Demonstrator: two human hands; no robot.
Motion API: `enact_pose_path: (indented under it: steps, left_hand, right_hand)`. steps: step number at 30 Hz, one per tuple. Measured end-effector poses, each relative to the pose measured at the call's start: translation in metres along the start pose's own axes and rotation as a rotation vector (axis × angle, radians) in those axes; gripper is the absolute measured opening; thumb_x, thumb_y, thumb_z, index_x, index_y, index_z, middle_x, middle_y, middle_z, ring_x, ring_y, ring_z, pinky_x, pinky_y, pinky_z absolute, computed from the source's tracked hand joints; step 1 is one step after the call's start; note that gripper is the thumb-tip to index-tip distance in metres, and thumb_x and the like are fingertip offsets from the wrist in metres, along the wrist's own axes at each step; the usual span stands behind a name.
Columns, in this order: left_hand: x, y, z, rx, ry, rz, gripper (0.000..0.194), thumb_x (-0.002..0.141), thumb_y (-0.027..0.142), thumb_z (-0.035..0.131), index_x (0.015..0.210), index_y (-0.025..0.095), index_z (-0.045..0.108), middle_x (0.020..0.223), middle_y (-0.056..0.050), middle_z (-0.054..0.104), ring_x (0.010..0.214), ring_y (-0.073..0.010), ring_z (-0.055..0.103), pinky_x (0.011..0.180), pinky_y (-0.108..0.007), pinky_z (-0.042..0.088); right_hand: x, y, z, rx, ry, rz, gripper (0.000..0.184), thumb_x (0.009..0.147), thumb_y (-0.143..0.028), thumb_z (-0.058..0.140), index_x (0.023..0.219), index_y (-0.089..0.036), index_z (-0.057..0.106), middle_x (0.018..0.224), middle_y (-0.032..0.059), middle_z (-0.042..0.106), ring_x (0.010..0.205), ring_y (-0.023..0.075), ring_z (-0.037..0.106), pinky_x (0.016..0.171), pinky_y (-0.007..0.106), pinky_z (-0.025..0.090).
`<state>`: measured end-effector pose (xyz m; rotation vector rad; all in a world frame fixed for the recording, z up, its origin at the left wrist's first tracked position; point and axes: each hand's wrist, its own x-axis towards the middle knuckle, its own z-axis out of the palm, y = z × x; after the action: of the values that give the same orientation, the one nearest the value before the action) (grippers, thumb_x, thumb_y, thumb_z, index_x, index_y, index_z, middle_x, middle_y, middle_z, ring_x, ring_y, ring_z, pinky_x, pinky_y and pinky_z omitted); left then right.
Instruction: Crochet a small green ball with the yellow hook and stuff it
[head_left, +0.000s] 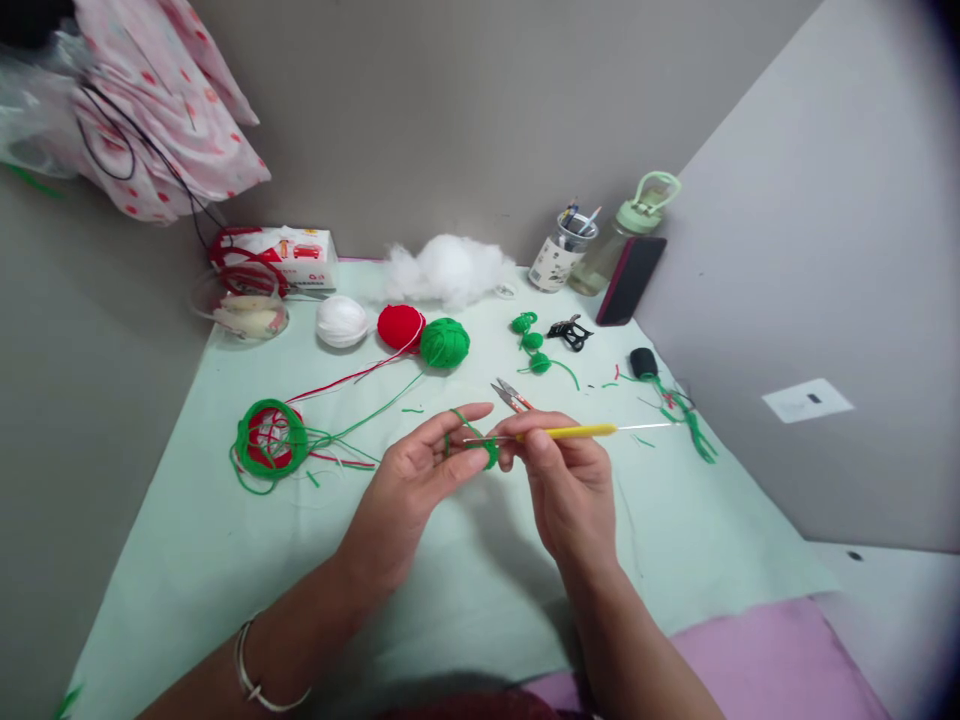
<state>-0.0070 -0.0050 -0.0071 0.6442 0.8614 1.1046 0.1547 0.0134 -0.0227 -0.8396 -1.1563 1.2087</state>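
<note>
My left hand [427, 460] pinches a small piece of green crochet work [491, 455] between thumb and fingers. Green yarn [457, 418] loops over its raised forefinger. In my right hand [566, 470] is a crochet hook [577, 432] with a yellow handle, held like a pencil. Its metal tip points left and lies at the green piece. Just beyond the hands lie thread snips [510, 394] with orange-red handles, partly hidden by my right hand. A green yarn ball [445, 344] sits farther back, a strand running from it to the left.
Red [400, 328] and white yarn balls [341, 322] stand near white stuffing [450, 268]. At left lies a green and red yarn coil [271, 440]. Small green crocheted balls [532, 341], black clips [571, 333], a phone [631, 282], a bottle [619, 240] and a pen cup [561, 254] are right.
</note>
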Motion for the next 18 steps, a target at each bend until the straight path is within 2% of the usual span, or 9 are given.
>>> enact_pose_path:
  steps: [3, 7, 13, 18]
  left_hand:
    - [0.0010, -0.0015, -0.0004, -0.026, 0.011, -0.010, 0.032, 0.086, 0.029, 0.084, 0.118, 0.025, 0.080, 0.086, 0.001, 0.067, 0.091, -0.0156, 0.062, 0.092, -0.030, 0.046]
    - [0.0024, -0.0020, -0.0007, -0.042, -0.023, -0.039, 0.034, 0.087, 0.029, 0.083, 0.120, 0.024, 0.079, 0.094, -0.002, 0.073, 0.095, -0.0175, 0.065, 0.094, -0.032, 0.046]
    - [0.0005, -0.0009, 0.0005, -0.058, -0.027, -0.024, 0.059, 0.088, 0.027, 0.084, 0.145, 0.030, 0.066, 0.089, 0.001, 0.073, 0.094, -0.0173, 0.068, 0.099, -0.035, 0.046]
    - [0.0004, -0.0006, -0.0009, -0.011, -0.021, 0.005, 0.051, 0.087, 0.027, 0.085, 0.136, 0.032, 0.072, 0.088, 0.002, 0.070, 0.093, -0.0153, 0.065, 0.098, -0.032, 0.045]
  right_hand:
    - [-0.0016, 0.0017, 0.0005, -0.022, -0.041, -0.032, 0.013, 0.100, -0.034, 0.072, 0.100, -0.029, 0.084, 0.089, 0.0001, 0.077, 0.072, 0.0111, 0.067, 0.069, 0.026, 0.056]
    - [-0.0008, 0.0027, 0.0018, -0.046, -0.041, -0.093, 0.014, 0.102, -0.030, 0.070, 0.101, -0.029, 0.084, 0.097, 0.0008, 0.080, 0.072, 0.0114, 0.067, 0.068, 0.028, 0.056]
    - [-0.0019, 0.0019, 0.0030, -0.121, -0.050, -0.142, 0.015, 0.102, -0.030, 0.069, 0.101, -0.030, 0.084, 0.096, 0.0021, 0.081, 0.081, 0.0150, 0.070, 0.066, 0.028, 0.056]
    - [-0.0024, 0.0004, 0.0025, -0.048, -0.004, -0.083, 0.013, 0.101, -0.032, 0.071, 0.099, -0.029, 0.083, 0.091, 0.0005, 0.078, 0.071, 0.0114, 0.065, 0.067, 0.027, 0.054]
